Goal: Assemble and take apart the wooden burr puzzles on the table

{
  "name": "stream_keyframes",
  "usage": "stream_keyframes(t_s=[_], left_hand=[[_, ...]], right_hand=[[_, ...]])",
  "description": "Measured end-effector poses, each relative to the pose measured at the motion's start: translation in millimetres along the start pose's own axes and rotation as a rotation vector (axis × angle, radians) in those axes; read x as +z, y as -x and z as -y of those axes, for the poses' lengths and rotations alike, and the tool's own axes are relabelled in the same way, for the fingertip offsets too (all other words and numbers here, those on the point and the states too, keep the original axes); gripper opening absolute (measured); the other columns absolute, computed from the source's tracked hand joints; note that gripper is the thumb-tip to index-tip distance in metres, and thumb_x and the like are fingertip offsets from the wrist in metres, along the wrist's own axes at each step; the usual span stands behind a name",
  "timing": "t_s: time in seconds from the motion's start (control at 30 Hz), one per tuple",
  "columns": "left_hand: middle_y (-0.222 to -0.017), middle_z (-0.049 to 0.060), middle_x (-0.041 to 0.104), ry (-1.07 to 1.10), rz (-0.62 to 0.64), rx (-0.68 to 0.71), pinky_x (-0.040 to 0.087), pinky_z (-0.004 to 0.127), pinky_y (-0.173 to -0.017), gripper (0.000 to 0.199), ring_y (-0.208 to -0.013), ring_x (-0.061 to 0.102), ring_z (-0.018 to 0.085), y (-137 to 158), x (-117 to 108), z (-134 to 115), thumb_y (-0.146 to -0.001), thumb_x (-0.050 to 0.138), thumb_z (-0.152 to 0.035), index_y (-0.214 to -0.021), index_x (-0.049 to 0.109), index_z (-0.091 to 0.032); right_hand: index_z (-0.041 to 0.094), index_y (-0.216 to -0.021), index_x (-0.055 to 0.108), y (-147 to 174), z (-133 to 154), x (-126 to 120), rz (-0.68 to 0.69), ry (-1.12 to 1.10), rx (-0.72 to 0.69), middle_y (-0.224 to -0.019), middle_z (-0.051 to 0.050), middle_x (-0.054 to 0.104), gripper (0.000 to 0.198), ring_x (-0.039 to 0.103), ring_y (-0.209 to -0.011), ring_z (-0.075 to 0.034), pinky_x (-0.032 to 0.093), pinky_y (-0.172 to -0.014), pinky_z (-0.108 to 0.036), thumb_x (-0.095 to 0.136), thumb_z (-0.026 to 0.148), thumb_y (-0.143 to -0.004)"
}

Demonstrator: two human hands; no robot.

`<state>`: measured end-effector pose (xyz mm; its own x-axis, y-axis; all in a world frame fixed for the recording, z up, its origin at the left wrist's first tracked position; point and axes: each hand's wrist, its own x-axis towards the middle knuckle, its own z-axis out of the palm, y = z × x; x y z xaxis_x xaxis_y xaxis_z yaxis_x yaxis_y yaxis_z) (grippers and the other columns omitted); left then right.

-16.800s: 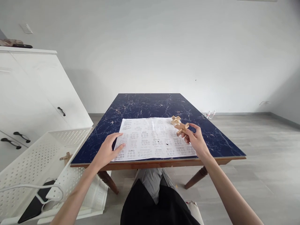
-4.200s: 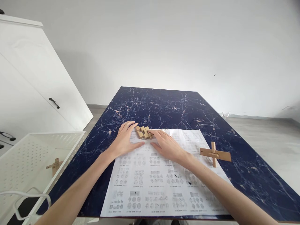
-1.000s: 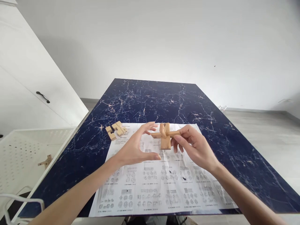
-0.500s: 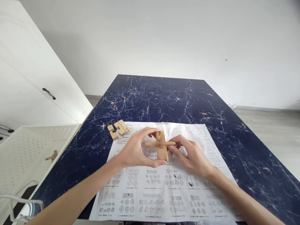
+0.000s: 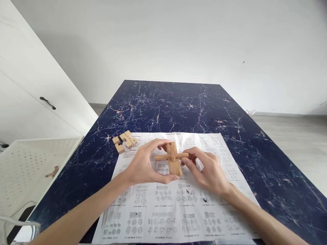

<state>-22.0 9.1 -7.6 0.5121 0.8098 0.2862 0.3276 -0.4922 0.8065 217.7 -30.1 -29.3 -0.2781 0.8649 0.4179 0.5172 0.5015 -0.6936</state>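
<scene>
A partly joined wooden burr puzzle [image 5: 175,166] is held just above the printed paper sheet. It has a wide upright block with a pencilled mark near its top and a thin bar crossing it, with another bar standing out at the middle. My left hand [image 5: 141,163] spans the block, fingers at its far end and thumb at its near end. With thumb and fingers, my right hand [image 5: 208,170] pinches the right end of the crossing bar. Several loose notched puzzle pieces [image 5: 128,140] lie to the left, by the sheet's upper left corner.
The creased paper sheet [image 5: 143,234] carries rows of puzzle diagrams and lies on a dark blue marbled table [image 5: 163,109]. Left of the table are a white perforated tray [image 5: 22,163] with a small wooden piece [image 5: 52,172] and a white cabinet [image 5: 30,75].
The puzzle has tilted a little, so its middle bar shows longer toward the far end. Both hands keep their hold. The whole view has shifted slightly.
</scene>
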Motion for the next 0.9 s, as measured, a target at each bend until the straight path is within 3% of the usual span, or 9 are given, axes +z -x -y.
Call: stream_keyframes(t_s=[0.17,0.43,0.9], left_hand=[[-0.134,0.009,0.072,-0.002,0.042,0.003,0.058,0.052,-0.104,0.084,-0.119,0.071,0.034,1.3,-2.9,0.2,-0.064,0.096,-0.045,-0.138,0.061,-0.028],[-0.128,0.009,0.074,-0.045,0.002,0.08,0.059,0.052,-0.103,0.085,-0.115,0.072,0.034,1.8,-5.4,2.4,-0.062,0.095,-0.043,-0.138,0.061,-0.027],[-0.125,0.008,0.075,-0.056,-0.084,0.055,0.06,0.052,-0.101,0.084,-0.108,0.073,0.031,2.9,3.6,0.1,-0.06,0.096,-0.041,-0.135,0.062,-0.026]], right_hand=[[0.021,-0.104,0.067,0.6,2.2,-0.9,0.028,-0.039,-0.028,-0.082,-0.004,0.076,0.013,0.065,-0.064,-0.016,0.048,-0.058,-0.03,0.056,0.028,-0.109],[0.022,-0.105,0.067,0.8,1.9,-1.5,0.012,-0.056,-0.041,-0.084,-0.003,0.077,0.012,0.068,-0.067,-0.017,0.051,-0.06,-0.031,0.057,0.028,-0.108],[0.021,-0.104,0.067,0.6,0.4,2.9,-0.078,0.061,-0.037,-0.078,-0.002,0.073,0.013,0.059,-0.058,-0.015,0.046,-0.055,-0.031,0.058,0.029,-0.107]])
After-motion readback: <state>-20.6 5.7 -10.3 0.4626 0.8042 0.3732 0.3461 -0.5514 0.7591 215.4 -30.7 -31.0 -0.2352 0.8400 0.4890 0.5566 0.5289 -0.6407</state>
